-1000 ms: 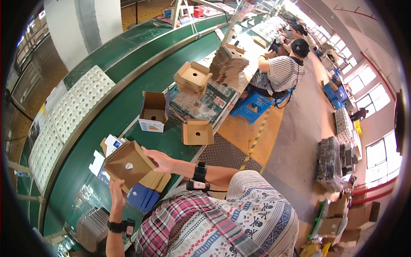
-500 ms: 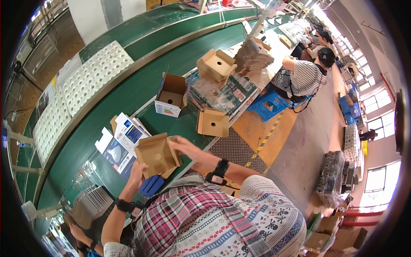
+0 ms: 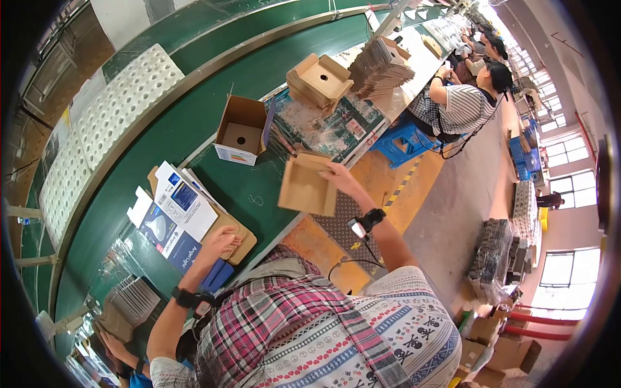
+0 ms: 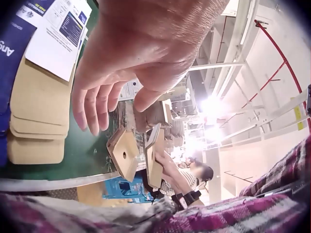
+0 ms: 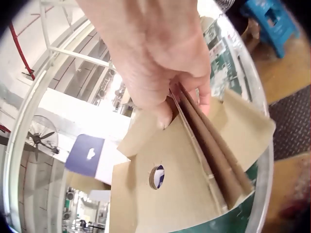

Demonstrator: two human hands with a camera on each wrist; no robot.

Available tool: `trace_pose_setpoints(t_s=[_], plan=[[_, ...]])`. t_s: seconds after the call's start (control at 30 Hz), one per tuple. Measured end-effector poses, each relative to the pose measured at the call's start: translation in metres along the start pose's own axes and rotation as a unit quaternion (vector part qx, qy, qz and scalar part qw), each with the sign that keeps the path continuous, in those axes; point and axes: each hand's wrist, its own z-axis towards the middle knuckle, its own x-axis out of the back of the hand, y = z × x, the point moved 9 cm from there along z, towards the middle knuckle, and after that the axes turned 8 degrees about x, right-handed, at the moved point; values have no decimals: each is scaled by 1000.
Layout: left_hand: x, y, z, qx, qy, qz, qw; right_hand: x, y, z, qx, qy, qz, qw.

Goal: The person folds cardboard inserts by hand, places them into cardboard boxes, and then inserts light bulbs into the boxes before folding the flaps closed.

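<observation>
The right hand [image 3: 343, 179] pinches the upper edge of a folded brown cardboard tray [image 3: 308, 187] at the table's front edge; in the right wrist view the thumb and fingers grip its folded wall, and a round hole shows in the tray [image 5: 180, 179]. Another brown tray [image 5: 243, 126] lies just behind it. The left hand [image 3: 223, 242] is over a stack of flat brown cardboard pieces [image 3: 238, 249], beside printed white and blue carton sheets [image 3: 169, 223]. In the left wrist view the left hand [image 4: 131, 63] has loosely bent fingers and holds nothing.
An upright open box [image 3: 240, 132] stands mid-table. Farther along are stacked brown trays [image 3: 320, 79] and a tall cardboard stack [image 3: 381, 64]. A seated person [image 3: 462, 103] is on a blue stool [image 3: 404, 142]. Thin grey parts [image 3: 134, 301] stand at lower left.
The right hand has carried the tray away from the left hand to where another tray lies near the front edge. The left hand has let go of it and moved over the flat pieces.
</observation>
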Motion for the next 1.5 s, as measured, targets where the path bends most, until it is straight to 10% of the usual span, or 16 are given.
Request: trace_pose_setpoints(t_s=[0.2,0.33,0.63,0.87,1.0,1.2,1.33,1.5], plan=[[28,-8,-6,4,64,37,997,38,67,16,-86,40,-110,989],[59,-30,-14,-23,147,60,987,34,76,21,20,74,-256,964],[106,-82,-96,-61,401,59,912,-27,-45,20,148,91,-442,880],[145,-176,-162,-80,536,-77,837,-191,-157,12,342,-197,-205,896],[152,-224,-202,-70,580,-129,801,-277,-188,17,258,-375,-95,885],[166,-318,-220,-62,571,-262,775,-405,-423,-45,438,-580,1,687],[180,-328,-252,-42,574,-277,769,-405,-582,-134,614,-621,121,472],[195,-337,-262,-84,568,-292,765,-414,-629,-194,683,-467,341,446]])
